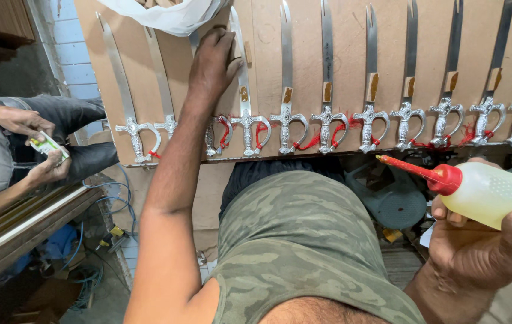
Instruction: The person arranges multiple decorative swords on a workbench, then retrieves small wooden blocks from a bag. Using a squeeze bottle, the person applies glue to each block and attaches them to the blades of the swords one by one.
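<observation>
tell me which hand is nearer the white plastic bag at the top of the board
Left. The left hand presses on the board just below the white plastic bag; the right hand holds a glue bottle far off, low right.

board [352,54]: swords [327,90] packed (narrow gaps) | lower edge: hilts [406,123] block

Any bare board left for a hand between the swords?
Bare brown board shows in strips between blades up top. Crowded along the silver hilts with red cord. The left hand covers one strip; the right hand holds a glue bottle.

Even bright light – edges warped
</observation>
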Motion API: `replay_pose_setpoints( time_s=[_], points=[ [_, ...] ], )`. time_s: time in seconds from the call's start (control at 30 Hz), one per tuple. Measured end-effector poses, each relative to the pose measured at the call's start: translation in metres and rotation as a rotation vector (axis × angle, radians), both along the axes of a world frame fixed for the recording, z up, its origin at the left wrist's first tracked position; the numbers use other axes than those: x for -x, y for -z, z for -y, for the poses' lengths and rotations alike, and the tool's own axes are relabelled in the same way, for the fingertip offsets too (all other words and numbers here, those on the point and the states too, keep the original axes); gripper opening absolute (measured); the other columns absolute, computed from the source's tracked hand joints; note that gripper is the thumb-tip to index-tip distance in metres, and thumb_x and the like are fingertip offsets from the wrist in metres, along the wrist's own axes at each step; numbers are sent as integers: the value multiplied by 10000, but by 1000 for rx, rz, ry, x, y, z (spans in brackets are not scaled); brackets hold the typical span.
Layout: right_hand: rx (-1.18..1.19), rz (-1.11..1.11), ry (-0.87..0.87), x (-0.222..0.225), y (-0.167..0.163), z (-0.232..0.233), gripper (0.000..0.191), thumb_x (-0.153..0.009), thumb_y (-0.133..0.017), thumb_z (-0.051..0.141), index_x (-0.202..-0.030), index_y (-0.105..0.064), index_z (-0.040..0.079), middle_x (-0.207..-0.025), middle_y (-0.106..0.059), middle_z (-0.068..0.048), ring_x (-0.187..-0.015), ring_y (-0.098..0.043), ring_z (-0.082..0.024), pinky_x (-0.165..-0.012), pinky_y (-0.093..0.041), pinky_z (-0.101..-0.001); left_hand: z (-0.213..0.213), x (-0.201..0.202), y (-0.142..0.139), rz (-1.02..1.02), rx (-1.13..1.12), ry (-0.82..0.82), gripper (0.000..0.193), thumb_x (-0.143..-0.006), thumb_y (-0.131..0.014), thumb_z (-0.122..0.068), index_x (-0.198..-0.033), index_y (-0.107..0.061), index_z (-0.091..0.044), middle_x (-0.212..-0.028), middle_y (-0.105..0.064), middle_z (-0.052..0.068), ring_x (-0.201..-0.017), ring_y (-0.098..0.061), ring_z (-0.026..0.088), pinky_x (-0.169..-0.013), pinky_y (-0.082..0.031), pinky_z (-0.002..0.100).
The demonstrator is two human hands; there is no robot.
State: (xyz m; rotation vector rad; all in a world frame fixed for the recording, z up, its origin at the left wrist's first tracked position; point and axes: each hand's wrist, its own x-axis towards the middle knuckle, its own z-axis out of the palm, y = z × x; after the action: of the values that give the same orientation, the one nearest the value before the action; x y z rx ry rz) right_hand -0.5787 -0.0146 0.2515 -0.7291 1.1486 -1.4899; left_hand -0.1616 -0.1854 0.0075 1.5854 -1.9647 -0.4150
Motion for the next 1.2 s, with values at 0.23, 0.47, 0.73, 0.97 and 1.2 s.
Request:
replay_pose_setpoints(
  time_s=[0.23, 0.47, 0.73, 0.97, 1.2],
  points=[
    [13, 4, -4, 5, -3, -3, 408, -1074, -782, 299, -1269, -504, 73, -1099, -610, -222, -718, -568, -182, -708, -540, -351, 11, 4, 4, -10, -54, -13, 395, -735, -884, -46, -1091, -714, -12, -1149, -585, 204, -1091, -606, 393, -921, -533, 469],
    [26, 5, -51, -2, -6, 2, 423, -1069, -782, 297, -1292, -508, 65, -1097, -614, -228, -712, -569, -187, -710, -544, -355, 7, 2, -12, -64, -173, -25, 378, -835, -838, -34, -1175, -674, -32, -1165, -620, 115, -1072, -653, 312, -946, -550, 434],
    [93, -80, -111, -40, -32, 13, 478, -1038, -784, 315, -1331, -496, 70, -1198, -664, -256, -842, -696, -274, -670, -577, -361, -90, 56, -123, -1450, -500, 139, 505, -1012, -776, -31, -1463, -550, -5, -1203, -627, 103, -1027, -578, 147, -974, -528, 313],
    [108, -510, -172, -45, -52, 3, 653, -1085, -754, 468, -1444, -400, 53, -1228, -645, -234, -832, -732, -243, -689, -614, -309, -140, 85, -188, -1734, -540, 433, 690, -928, -823, -20, -1530, -487, -31, -1419, -604, 121, -1340, -596, 209, -1193, -489, 388],
    [196, -607, -305, -21, -45, -15, 655, -1057, -718, 422, -1402, -391, -29, -1276, -625, -238, -916, -724, -231, -794, -649, -279, -144, 83, -192, -1591, -471, 533, 578, -932, -821, -30, -1443, -554, 3, -1418, -597, 129, -1377, -585, 222, -1210, -472, 422]
  ],
)
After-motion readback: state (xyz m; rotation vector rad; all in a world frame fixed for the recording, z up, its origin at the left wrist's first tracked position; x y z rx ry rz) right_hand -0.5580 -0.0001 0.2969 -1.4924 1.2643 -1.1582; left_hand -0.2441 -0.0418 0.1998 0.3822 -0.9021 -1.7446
